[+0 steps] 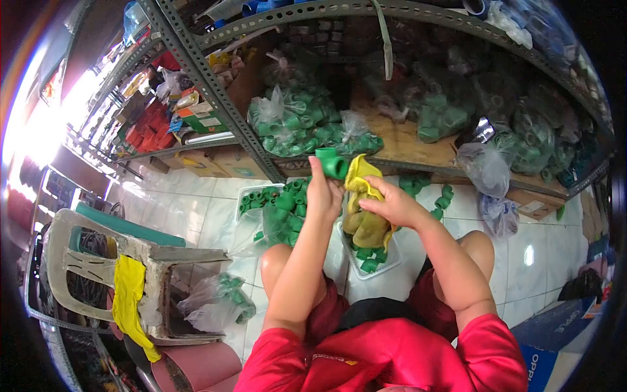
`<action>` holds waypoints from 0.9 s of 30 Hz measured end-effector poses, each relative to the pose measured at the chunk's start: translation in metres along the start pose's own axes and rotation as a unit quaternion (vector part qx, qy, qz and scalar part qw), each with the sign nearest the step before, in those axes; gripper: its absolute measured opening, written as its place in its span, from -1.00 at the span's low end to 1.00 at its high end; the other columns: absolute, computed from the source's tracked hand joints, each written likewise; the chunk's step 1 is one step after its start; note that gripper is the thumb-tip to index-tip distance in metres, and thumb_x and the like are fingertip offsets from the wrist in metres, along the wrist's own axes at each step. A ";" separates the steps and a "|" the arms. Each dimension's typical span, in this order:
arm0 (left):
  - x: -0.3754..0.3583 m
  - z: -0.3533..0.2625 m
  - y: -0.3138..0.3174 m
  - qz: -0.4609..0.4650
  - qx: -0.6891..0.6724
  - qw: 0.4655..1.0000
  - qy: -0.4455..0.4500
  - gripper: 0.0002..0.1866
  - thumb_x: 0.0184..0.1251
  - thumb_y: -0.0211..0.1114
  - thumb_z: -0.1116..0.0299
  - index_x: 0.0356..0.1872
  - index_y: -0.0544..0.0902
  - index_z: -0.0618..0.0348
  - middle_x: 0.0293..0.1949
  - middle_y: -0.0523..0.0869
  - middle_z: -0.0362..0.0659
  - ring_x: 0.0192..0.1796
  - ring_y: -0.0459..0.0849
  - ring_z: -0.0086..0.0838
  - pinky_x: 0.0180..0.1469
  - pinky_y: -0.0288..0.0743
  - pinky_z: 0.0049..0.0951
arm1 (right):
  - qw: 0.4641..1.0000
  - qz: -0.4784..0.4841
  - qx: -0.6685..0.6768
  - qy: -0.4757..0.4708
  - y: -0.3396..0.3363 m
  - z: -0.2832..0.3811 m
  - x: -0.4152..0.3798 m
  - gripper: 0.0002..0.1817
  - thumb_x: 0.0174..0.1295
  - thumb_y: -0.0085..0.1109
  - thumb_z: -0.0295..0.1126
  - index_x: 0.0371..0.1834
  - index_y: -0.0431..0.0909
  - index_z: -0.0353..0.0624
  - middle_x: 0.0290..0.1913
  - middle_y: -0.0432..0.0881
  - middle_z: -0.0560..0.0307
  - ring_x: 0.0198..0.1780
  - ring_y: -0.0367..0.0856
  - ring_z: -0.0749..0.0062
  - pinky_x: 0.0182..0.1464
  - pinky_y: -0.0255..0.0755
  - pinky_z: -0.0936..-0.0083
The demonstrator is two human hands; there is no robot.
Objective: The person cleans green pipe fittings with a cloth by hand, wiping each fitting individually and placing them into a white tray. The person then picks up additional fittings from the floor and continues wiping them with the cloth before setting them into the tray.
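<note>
My left hand (323, 194) is closed around a green plastic pipe fitting (332, 163), a tee or elbow by its shape, with an open end facing right. Beside it my right hand (394, 204) grips a yellow cloth (367, 225), which hangs down in folds and meets the fitting's right side in this view. Under the cloth, a white tray (390, 269) on the floor holds several green fittings (369, 259). Left of my hands, a heap of green fittings (282, 201) fills another white container, with clear plastic (255, 232) at its front.
Ahead stands a metal shelf (212, 85) with bagged green fittings (297, 121). More fittings (443, 201) lie on the tiles at right. To my left are a worn plastic chair (147, 268) with a yellow cloth (128, 302) draped on it, and a bag of fittings (219, 300).
</note>
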State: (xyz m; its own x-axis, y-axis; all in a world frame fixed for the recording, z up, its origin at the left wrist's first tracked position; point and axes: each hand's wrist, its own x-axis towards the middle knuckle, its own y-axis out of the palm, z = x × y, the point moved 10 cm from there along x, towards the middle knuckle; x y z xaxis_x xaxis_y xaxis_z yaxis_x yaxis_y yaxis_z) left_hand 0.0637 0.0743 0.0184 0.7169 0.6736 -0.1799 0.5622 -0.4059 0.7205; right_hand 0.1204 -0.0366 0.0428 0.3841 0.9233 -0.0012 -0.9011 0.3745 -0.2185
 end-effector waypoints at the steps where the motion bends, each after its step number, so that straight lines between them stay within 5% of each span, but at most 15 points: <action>1: 0.010 0.000 -0.011 0.012 -0.003 1.000 -0.013 -0.43 0.28 -0.15 -0.18 -0.12 0.43 0.18 -0.25 0.55 -0.16 -0.26 0.49 -0.45 -0.21 0.39 -0.44 | 0.994 -0.011 -0.106 -0.009 -0.005 0.000 -0.001 -0.41 0.14 0.12 -0.31 0.24 0.19 -0.21 0.07 0.41 0.13 0.06 0.37 0.50 0.09 0.26 0.57; 2: 0.014 0.001 -0.013 0.029 -0.022 0.999 -0.040 -0.37 0.25 -0.21 -0.26 -0.16 0.44 0.17 -0.29 0.57 -0.15 -0.35 0.48 -0.49 -0.28 0.41 -0.43 | 0.999 0.002 -0.032 -0.003 -0.009 -0.004 0.002 -0.30 0.12 0.11 -0.07 0.23 0.19 -0.31 0.17 0.36 -0.10 0.22 0.30 0.32 0.19 0.16 0.50; 3: 0.013 -0.002 -0.016 0.027 -0.023 0.999 -0.038 -0.37 0.25 -0.21 -0.26 -0.16 0.44 0.17 -0.29 0.57 -0.15 -0.35 0.48 -0.49 -0.28 0.41 -0.43 | 0.997 -0.051 -0.060 -0.017 -0.026 0.006 -0.001 -0.36 0.16 0.06 -0.15 0.24 0.17 -0.28 0.14 0.39 -0.06 0.17 0.35 0.36 0.16 0.21 0.52; 5: 0.011 0.008 -0.020 0.018 -0.062 0.992 -0.106 -0.38 0.25 -0.23 -0.26 -0.21 0.44 0.15 -0.33 0.57 -0.16 -0.47 0.44 -0.53 -0.35 0.41 -0.45 | 0.969 -0.016 0.245 0.038 -0.036 -0.008 -0.001 -0.42 0.20 0.01 -0.28 0.28 0.14 -0.21 0.09 0.43 -0.01 0.11 0.40 0.44 0.12 0.26 0.53; 6: 0.008 0.009 -0.017 0.023 -0.076 0.990 -0.114 -0.39 0.25 -0.24 -0.27 -0.24 0.44 0.14 -0.37 0.57 -0.17 -0.54 0.41 -0.54 -0.43 0.39 -0.45 | 0.969 -0.015 0.244 0.039 -0.044 -0.007 -0.002 -0.42 0.20 0.01 -0.28 0.28 0.14 -0.21 0.09 0.43 -0.01 0.11 0.40 0.44 0.12 0.26 0.53; 8: 0.005 0.010 -0.013 0.056 -0.077 0.987 -0.127 -0.38 0.25 -0.24 -0.27 -0.24 0.44 0.14 -0.39 0.58 -0.15 -0.54 0.41 -0.54 -0.43 0.38 -0.46 | 0.922 0.052 0.380 -0.045 -0.051 0.019 -0.003 -0.47 0.20 -0.07 -0.45 0.28 0.13 -0.15 0.14 0.36 0.03 0.13 0.37 0.47 0.09 0.35 0.47; 12: -0.003 0.011 0.005 0.130 -0.075 0.975 -0.165 -0.37 0.23 -0.25 -0.29 -0.27 0.46 0.13 -0.48 0.57 -0.12 -0.58 0.40 -0.52 -0.46 0.35 -0.48 | 0.882 -0.094 0.418 -0.197 -0.091 0.054 -0.013 -0.63 0.24 -0.12 -0.47 0.14 0.26 -0.19 0.00 0.46 0.12 -0.12 0.49 0.50 -0.09 0.42 0.54; 15: -0.010 0.017 0.015 0.136 -0.007 0.974 -0.180 -0.35 0.22 -0.25 -0.31 -0.29 0.48 0.13 -0.55 0.56 -0.11 -0.62 0.39 -0.50 -0.45 0.36 -0.47 | 0.880 -0.059 0.432 -0.190 -0.088 0.023 -0.002 -0.66 0.29 -0.12 -0.35 0.10 0.30 -0.19 -0.03 0.48 0.15 -0.13 0.50 0.47 -0.06 0.42 0.52; 16: -0.014 0.019 0.019 0.126 0.015 0.976 -0.180 -0.33 0.22 -0.26 -0.31 -0.30 0.49 0.16 -0.60 0.54 -0.12 -0.64 0.39 -0.50 -0.46 0.35 -0.51 | 0.861 -0.047 0.499 -0.089 -0.073 -0.006 0.008 -0.66 0.31 -0.15 -0.24 0.08 0.32 -0.15 -0.05 0.48 0.18 -0.10 0.48 0.48 -0.01 0.39 0.54; 20: -0.016 0.028 0.012 0.057 0.173 0.972 -0.150 -0.35 0.28 -0.25 -0.24 -0.30 0.50 0.20 -0.56 0.55 -0.14 -0.59 0.45 -0.52 -0.45 0.36 -0.61 | 0.956 -0.078 0.278 -0.053 -0.025 -0.005 0.010 -0.63 0.33 -0.19 -0.20 0.09 0.34 -0.15 -0.05 0.48 0.22 -0.07 0.47 0.53 0.00 0.36 0.61; 21: -0.015 0.031 0.011 0.058 0.172 0.971 -0.153 -0.35 0.28 -0.25 -0.24 -0.30 0.50 0.20 -0.56 0.55 -0.14 -0.59 0.45 -0.52 -0.45 0.36 -0.61 | 0.941 -0.034 0.337 -0.006 -0.010 -0.012 0.013 -0.63 0.32 -0.17 -0.24 0.12 0.34 -0.18 -0.02 0.48 0.23 -0.04 0.45 0.57 0.01 0.35 0.62; 23: -0.008 0.012 0.011 0.066 0.360 0.930 -0.034 -0.40 0.33 -0.22 -0.16 -0.31 0.48 0.26 -0.49 0.57 -0.12 -0.49 0.53 -0.41 -0.37 0.39 -0.50 | 0.956 -0.029 0.290 -0.032 -0.012 -0.014 0.015 -0.63 0.30 -0.14 -0.24 0.10 0.35 -0.18 -0.03 0.49 0.23 -0.05 0.44 0.62 -0.02 0.34 0.63; 24: -0.018 -0.022 0.026 0.002 0.503 0.841 0.200 -0.48 0.35 -0.16 -0.07 -0.31 0.44 0.29 -0.46 0.57 -0.04 -0.38 0.55 -0.26 -0.29 0.38 -0.36 | 0.956 -0.028 0.290 -0.032 -0.013 -0.020 0.017 -0.63 0.30 -0.14 -0.24 0.10 0.35 -0.18 -0.03 0.49 0.23 -0.05 0.44 0.62 -0.02 0.34 0.63; 26: -0.019 -0.005 0.030 0.067 0.565 0.807 0.159 -0.58 0.37 -0.12 0.04 -0.26 0.38 0.28 -0.39 0.52 0.08 -0.25 0.53 -0.21 -0.16 0.34 -0.32 | 0.986 -0.088 0.024 -0.142 -0.026 0.002 0.016 -0.65 0.28 -0.11 -0.27 0.09 0.37 -0.17 -0.05 0.49 0.25 -0.07 0.44 0.64 -0.03 0.34 0.64; 27: -0.019 0.000 0.029 0.077 0.573 0.802 0.151 -0.61 0.38 -0.12 0.07 -0.25 0.38 0.27 -0.37 0.50 0.10 -0.22 0.52 -0.24 -0.14 0.33 -0.35 | 0.986 -0.085 0.025 -0.140 -0.028 0.006 0.015 -0.65 0.28 -0.11 -0.27 0.09 0.37 -0.17 -0.05 0.49 0.25 -0.07 0.44 0.64 -0.03 0.34 0.64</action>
State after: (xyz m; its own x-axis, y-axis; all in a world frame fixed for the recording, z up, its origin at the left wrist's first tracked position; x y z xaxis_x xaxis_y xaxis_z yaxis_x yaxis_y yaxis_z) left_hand 0.0662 0.0497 0.0426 0.7791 0.6095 0.1469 0.6103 -0.6836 -0.4003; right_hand 0.1505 -0.0324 0.0546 0.4662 0.8314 0.3023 -0.8400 0.5233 -0.1438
